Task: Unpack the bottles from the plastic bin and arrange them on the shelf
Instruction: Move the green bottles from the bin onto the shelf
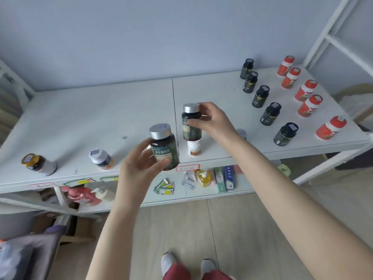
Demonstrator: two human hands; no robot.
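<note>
My left hand [141, 162] grips a dark bottle with a silver cap and green label [164, 147] in the air over the front edge of the white shelf [101, 118]. My right hand [212, 120] holds a second bottle of the same kind [191, 122] by its upper part, above a small white bottle [194, 147] that stands on the shelf. A silver cap [241, 133] peeks out behind my right wrist. On the right of the shelf stand a row of several black bottles [270, 113] and a row of several red bottles [309, 106]. The plastic bin is out of view.
At the shelf's front left stand a gold-capped dark jar [38, 164] and a white-capped bottle [101, 158]. The lower shelf carries a yellow pump bottle [203, 177], toothpaste boxes [224, 178] and loose labels. A white frame [331, 37] rises at the right.
</note>
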